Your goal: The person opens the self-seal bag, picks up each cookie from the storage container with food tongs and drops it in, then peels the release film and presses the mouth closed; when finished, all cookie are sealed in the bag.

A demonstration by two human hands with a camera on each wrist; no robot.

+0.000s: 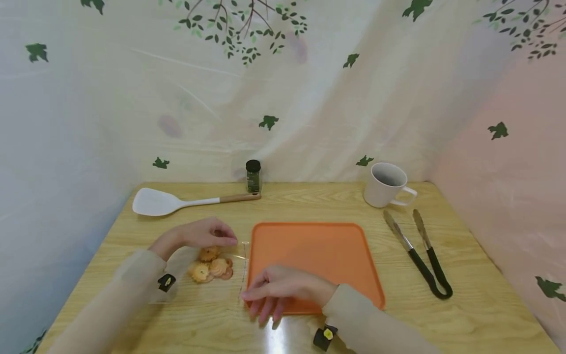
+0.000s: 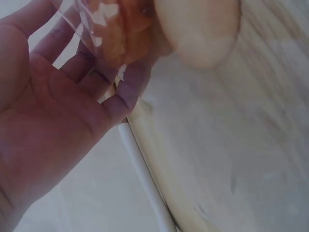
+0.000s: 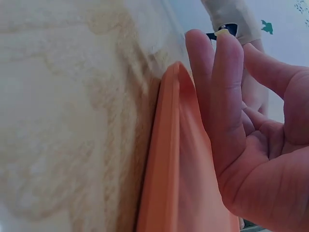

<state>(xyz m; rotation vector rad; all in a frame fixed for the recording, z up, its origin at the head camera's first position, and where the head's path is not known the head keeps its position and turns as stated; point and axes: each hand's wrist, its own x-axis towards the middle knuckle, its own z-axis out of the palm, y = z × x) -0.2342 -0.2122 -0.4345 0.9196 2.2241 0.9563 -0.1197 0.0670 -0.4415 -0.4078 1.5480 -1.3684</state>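
A clear plastic bag (image 1: 225,290) lies on the table with several round cookies (image 1: 219,268) in it. My left hand (image 1: 205,233) pinches the bag at the far end of its right edge, above the cookies. In the left wrist view, shiny plastic and the blurred cookies (image 2: 128,31) show beyond my fingers (image 2: 72,67). My right hand (image 1: 287,287) hangs over the left front part of an orange tray (image 1: 318,250). Its thumb and index finger pinch the near end of the same bag edge, while the other fingers (image 3: 227,96) extend loosely down by the tray rim.
Behind my left hand lies a white spatula (image 1: 156,202) with a wooden handle, near a dark-capped spice jar (image 1: 253,177). A white mug (image 1: 383,186) stands at the back right. Black-handled tongs (image 1: 422,263) lie right of the tray. Printed cloth (image 1: 309,137) hangs behind the table.
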